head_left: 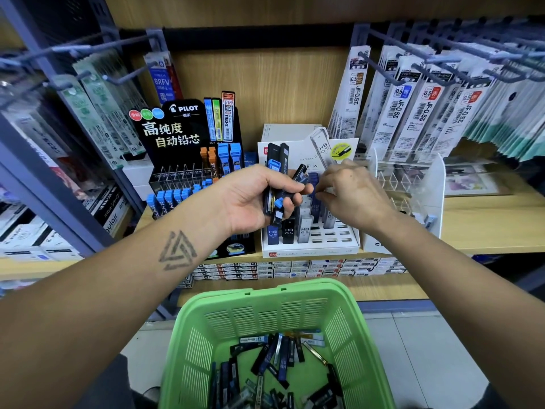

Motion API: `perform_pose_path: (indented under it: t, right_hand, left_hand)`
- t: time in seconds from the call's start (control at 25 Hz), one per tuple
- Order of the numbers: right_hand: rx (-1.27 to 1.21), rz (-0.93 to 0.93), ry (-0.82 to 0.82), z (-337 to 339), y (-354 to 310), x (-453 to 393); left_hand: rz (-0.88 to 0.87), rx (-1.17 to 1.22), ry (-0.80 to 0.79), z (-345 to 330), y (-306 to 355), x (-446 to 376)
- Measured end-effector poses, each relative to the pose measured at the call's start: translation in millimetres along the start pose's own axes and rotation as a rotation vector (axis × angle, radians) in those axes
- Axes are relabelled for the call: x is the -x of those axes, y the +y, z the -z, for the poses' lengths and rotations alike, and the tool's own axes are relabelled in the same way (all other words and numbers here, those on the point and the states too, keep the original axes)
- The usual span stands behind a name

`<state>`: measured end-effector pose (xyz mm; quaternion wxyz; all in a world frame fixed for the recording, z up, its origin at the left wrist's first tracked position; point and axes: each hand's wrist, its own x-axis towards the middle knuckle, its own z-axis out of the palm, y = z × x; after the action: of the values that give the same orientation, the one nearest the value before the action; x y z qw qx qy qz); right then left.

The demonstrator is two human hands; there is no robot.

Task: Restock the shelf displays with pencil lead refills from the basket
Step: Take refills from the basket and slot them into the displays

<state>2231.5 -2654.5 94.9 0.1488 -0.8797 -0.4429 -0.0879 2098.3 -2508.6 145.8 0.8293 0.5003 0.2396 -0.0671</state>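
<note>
My left hand (250, 196) grips a bundle of black and blue-capped lead refill cases (280, 184) in front of the shelf. My right hand (351, 193) reaches over the white display box (312, 246), fingers pinched near a blue case in its slots; whether it holds one I cannot tell. A few HB 0.5 cases (289, 231) stand in the box's front row. To the left stands the black Pilot display (188, 160) with blue and orange refills. A green basket (265, 308) below holds several loose refill cases (274, 367).
Hanging pen refill packs (413, 107) fill hooks on the right, and more hang on the left (97, 113). A clear acrylic tiered stand (410, 184) sits right of the white box. Small boxes (295, 268) line the shelf below. Grey floor tiles lie beside the basket.
</note>
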Motion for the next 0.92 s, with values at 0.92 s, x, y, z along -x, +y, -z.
perform_pose_path:
  t: [0.92]
  right_hand:
    - [-1.546, -0.431, -0.072, 41.3, -18.7, 7.5]
  left_hand:
    - [0.069, -0.269, -0.203, -20.6, -31.7, -3.6]
